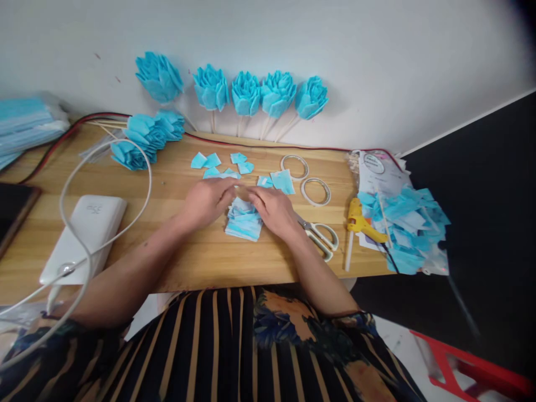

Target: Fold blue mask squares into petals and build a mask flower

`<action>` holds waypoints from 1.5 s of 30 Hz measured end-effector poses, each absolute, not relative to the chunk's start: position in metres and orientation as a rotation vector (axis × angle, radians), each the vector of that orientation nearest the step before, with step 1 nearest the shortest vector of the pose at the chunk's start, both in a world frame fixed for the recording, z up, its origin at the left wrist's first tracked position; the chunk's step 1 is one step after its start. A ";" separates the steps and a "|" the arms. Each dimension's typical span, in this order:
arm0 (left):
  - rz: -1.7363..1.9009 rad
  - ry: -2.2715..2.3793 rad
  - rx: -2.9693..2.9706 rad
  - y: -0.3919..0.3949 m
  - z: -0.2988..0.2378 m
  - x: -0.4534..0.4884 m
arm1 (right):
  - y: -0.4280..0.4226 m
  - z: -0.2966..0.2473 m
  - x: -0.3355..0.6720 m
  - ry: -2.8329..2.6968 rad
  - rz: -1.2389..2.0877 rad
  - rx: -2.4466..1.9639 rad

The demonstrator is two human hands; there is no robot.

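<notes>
My left hand (207, 201) and my right hand (274, 209) meet over a stack of blue paper squares (244, 222) on the wooden table (201, 257). Both hands have their fingers curled in a pinch around a small piece just above the stack; what the piece is I cannot make out. Loose blue squares (240, 164) lie just beyond the hands. White-handled scissors (321, 237) rest right beside my right wrist.
Blue paper flowers on sticks (259, 95) lean on the wall; more flowers (144, 137) lie at the back left. Two tape rings (315, 191), a yellow glue gun (362, 222) and a scrap pile (408, 226) sit at right. A white power bank (86, 234) with cable lies left.
</notes>
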State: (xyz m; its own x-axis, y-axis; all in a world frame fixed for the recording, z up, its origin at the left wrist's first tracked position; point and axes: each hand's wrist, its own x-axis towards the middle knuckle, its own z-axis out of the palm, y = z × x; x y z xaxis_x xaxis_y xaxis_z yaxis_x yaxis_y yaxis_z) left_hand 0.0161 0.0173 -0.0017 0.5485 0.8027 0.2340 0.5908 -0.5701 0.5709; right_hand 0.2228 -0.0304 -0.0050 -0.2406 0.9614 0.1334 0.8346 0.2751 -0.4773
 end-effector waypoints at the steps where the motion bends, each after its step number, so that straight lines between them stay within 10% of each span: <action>1: 0.616 1.089 2.390 0.017 -0.003 0.018 | -0.032 -0.007 0.223 -2.151 0.448 -1.581; 18: -0.006 1.179 2.485 0.012 0.005 0.024 | -0.038 -0.012 0.227 -1.959 0.573 -1.516; 45: 0.810 1.342 2.206 0.014 0.020 0.010 | -0.004 0.007 0.302 -1.820 0.151 -2.228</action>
